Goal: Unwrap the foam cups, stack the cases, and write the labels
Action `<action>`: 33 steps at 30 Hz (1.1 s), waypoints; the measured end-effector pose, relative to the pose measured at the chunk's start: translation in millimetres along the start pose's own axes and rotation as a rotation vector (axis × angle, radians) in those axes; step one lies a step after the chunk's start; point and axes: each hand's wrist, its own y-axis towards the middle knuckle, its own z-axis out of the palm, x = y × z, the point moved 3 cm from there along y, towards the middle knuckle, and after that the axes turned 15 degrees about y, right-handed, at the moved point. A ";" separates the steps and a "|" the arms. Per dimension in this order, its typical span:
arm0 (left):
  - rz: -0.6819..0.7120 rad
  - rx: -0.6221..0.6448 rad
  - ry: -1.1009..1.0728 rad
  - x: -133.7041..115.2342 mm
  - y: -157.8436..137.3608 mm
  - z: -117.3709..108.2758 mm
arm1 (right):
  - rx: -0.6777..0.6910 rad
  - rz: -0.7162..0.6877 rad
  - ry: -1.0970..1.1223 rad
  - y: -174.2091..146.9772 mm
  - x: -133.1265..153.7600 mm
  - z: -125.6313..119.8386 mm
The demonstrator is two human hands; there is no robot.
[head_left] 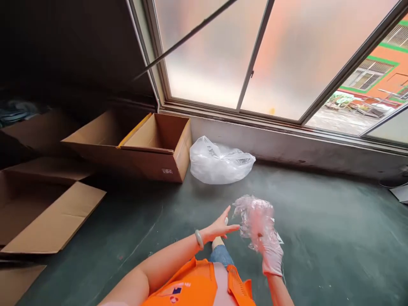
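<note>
My right hand (271, 255), in a white glove, is closed on a crumpled bundle of clear plastic film (250, 210). The bundle looks pinkish and partly blurred, so I cannot tell whether it is bags or loose wrap. Just left of it is my left hand (219, 226), bare, its fingers spread and nothing in its grasp. Its fingertips point toward the film, apart from it. A pale bangle (199, 239) circles the left wrist. Beyond both hands, a tied translucent white plastic bag (219, 168) with bulging contents rests on the floor by the wall.
Open cardboard boxes (149, 163) stand left of the bag, below the window. Another open carton (57, 221) has its flap spread at the far left. The green floor (334, 238) extends to the right. A sliding window (216, 59) runs above the low wall (312, 155).
</note>
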 end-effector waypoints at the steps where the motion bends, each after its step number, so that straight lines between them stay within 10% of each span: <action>1: -0.061 -0.029 0.001 -5.5 23.4 -8.9 | -0.041 0.085 0.086 30.9 2.8 9.1; 7: -0.139 -0.155 0.162 -59.9 184.2 -55.0 | -0.070 0.020 0.107 220.0 47.6 62.6; 12: -0.084 -0.419 0.366 -100.2 336.8 -149.6 | 0.006 -0.111 0.020 343.5 57.3 142.6; 17: -0.060 -0.458 0.574 -93.8 505.7 -236.2 | 0.269 -0.010 0.039 421.1 10.0 248.3; 23: -0.045 -0.245 0.827 -44.4 678.1 -254.0 | 0.437 0.189 -0.143 493.9 -78.5 316.7; 28: -0.140 -0.057 0.927 -3.8 757.1 -250.7 | 0.606 0.402 -0.314 534.5 -124.6 327.4; 33: -0.157 0.153 1.054 6.5 771.3 -257.6 | 0.850 0.479 -0.367 559.5 -128.6 363.4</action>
